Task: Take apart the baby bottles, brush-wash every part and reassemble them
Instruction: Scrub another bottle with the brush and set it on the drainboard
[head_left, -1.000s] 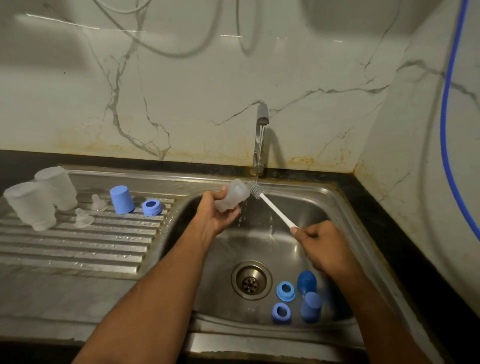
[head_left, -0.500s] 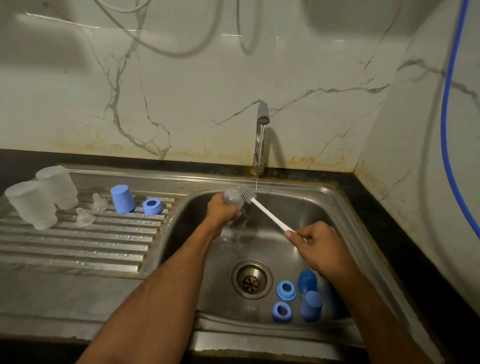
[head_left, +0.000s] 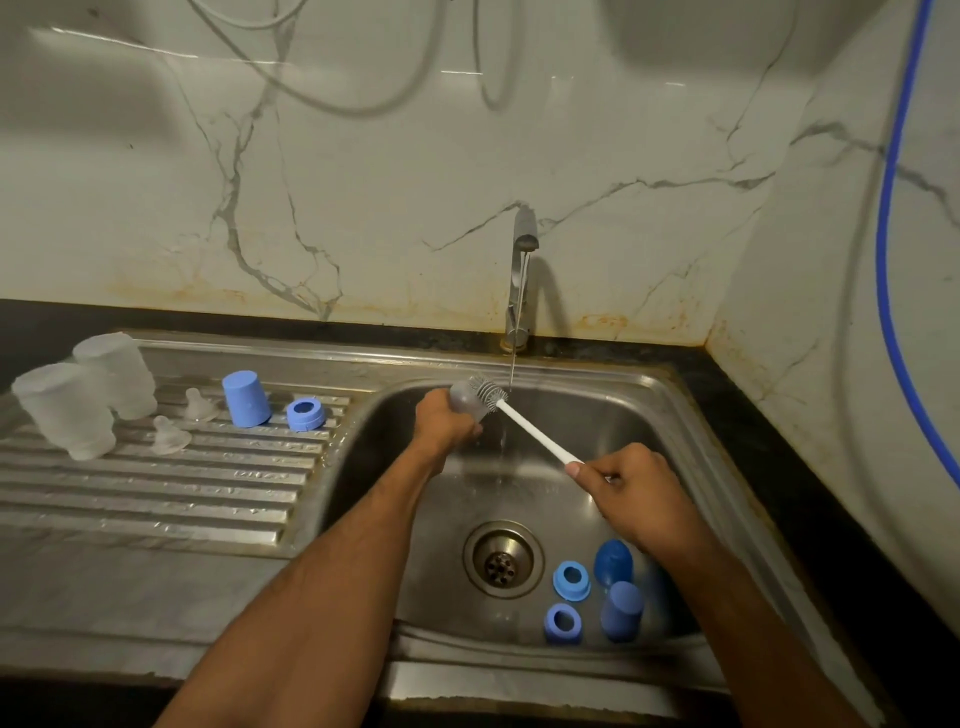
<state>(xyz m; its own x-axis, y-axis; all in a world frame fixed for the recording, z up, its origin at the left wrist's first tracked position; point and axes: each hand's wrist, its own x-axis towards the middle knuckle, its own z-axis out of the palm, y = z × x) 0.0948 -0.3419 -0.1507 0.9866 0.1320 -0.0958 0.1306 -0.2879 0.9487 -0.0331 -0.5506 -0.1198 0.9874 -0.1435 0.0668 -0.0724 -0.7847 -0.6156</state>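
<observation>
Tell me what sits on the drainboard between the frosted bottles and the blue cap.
In the head view, two clear teats sit between the frosted bottles and the upturned blue cap on the drainboard.

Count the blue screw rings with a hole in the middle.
3. One blue ring lies on the drainboard beside the upturned blue cap. Two lie in the sink basin right of the drain: one nearer it, one below. Others may be hidden.

A home kitchen: steel sink (head_left: 691, 415) with drainboard (head_left: 156, 488), tap (head_left: 522, 270), marble-look wall.
</observation>
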